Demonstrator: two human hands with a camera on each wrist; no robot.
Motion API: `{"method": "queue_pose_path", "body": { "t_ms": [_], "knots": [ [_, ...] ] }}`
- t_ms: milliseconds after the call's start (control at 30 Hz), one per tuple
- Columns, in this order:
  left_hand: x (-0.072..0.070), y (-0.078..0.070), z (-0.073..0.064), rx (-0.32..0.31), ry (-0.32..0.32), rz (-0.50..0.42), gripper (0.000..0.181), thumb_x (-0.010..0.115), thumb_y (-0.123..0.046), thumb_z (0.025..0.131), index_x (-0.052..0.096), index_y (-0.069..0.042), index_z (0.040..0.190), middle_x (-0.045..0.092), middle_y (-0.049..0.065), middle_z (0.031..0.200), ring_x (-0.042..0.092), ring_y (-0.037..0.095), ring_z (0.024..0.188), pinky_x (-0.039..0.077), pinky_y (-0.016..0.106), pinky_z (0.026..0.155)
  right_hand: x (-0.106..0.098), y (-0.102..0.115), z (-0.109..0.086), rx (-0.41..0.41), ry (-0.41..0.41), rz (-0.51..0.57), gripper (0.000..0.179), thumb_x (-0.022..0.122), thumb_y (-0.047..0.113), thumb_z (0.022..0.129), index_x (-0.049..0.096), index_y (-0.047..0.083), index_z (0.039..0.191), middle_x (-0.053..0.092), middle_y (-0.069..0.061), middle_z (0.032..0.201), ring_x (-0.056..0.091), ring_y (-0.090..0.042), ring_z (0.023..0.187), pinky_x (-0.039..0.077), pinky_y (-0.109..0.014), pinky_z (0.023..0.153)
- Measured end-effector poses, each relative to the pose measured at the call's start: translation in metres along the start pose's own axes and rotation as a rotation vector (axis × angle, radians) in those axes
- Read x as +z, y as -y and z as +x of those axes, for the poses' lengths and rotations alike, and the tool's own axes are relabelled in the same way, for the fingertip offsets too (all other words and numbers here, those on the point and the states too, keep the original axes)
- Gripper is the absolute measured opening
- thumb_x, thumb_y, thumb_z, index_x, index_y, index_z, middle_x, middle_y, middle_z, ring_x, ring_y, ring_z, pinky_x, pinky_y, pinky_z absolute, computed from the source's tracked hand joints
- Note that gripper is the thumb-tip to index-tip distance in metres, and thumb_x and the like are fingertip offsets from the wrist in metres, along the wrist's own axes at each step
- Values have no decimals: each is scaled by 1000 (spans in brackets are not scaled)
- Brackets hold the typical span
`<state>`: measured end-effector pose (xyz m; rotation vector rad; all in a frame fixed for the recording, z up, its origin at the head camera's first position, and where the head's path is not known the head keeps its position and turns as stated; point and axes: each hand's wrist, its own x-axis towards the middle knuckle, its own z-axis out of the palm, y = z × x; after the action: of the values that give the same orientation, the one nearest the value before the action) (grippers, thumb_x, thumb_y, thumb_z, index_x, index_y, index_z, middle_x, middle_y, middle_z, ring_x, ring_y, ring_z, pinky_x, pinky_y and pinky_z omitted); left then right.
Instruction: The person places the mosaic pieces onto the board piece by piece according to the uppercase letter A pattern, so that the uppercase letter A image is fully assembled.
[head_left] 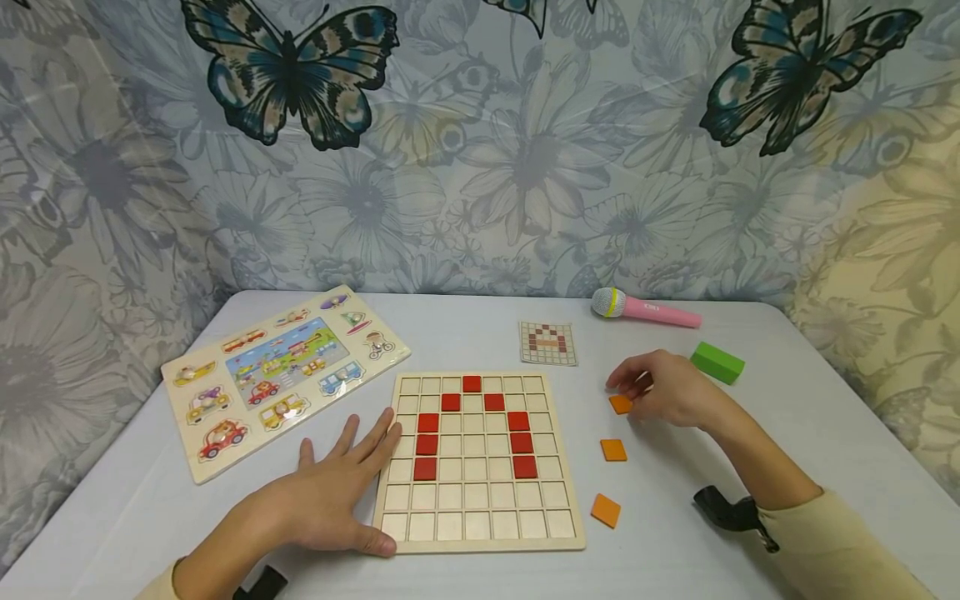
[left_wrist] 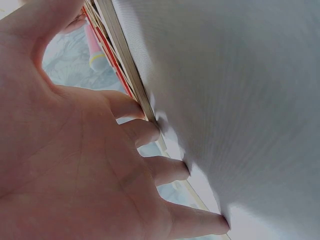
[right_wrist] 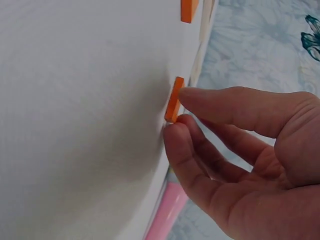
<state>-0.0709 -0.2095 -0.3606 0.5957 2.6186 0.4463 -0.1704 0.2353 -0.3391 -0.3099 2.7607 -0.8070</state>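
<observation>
A wooden grid board point(head_left: 480, 543) lies in the middle of the table, with several red square tiles point(head_left: 472, 384) set in its cells in an arch shape. My left hand point(head_left: 330, 492) rests at the board's left edge, fingers spread and thumb by the near left corner; in the left wrist view its fingertips point(left_wrist: 176, 171) touch the table beside the board. To the right of the board, my right hand point(head_left: 667, 390) pinches an orange square tile point(right_wrist: 174, 100) between thumb and forefinger, close over the table. Two more orange tiles point(head_left: 613, 450) lie nearer the front.
A small pattern card point(head_left: 549, 343) lies behind the board. At the back right are a pink microphone point(head_left: 660, 313) and a green block point(head_left: 717, 362), the block just behind my right hand. A vehicle picture puzzle point(head_left: 180, 417) lies at the left. A patterned cloth point(head_left: 480, 208) hangs behind the table.
</observation>
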Motion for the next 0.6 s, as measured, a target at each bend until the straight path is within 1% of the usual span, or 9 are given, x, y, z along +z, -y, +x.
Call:
{"method": "queue_pose_path", "body": {
  "t_ms": [133, 300, 600],
  "knots": [
    [0, 0, 0, -3, 5, -3, 132, 81, -73, 71, 14, -14, 169, -6, 2, 177, -1, 52, 159, 1, 95, 97, 1, -2, 1, -22, 13, -23, 38, 79, -6, 72, 77, 5, 108, 73, -8, 103, 63, -24, 92, 57, -33, 74],
    [0, 0, 1, -1, 2, 3, 132, 81, -73, 71, 14, -14, 169, -5, 3, 177, 0, 53, 159, 1, 95, 97, 3, -3, 2, -22, 9, -51, 38, 78, -7, 72, 77, 6, 107, 73, -7, 102, 64, -23, 92, 57, -33, 75],
    [-1, 0, 0, -5, 7, -5, 133, 81, -73, 71, 13, -14, 169, -6, 2, 177, -1, 52, 159, 0, 95, 97, 5, 0, 1, -33, 27, -36, 34, 73, -11, 73, 78, 7, 101, 73, -5, 98, 63, -23, 90, 57, -34, 76]
  ]
}}
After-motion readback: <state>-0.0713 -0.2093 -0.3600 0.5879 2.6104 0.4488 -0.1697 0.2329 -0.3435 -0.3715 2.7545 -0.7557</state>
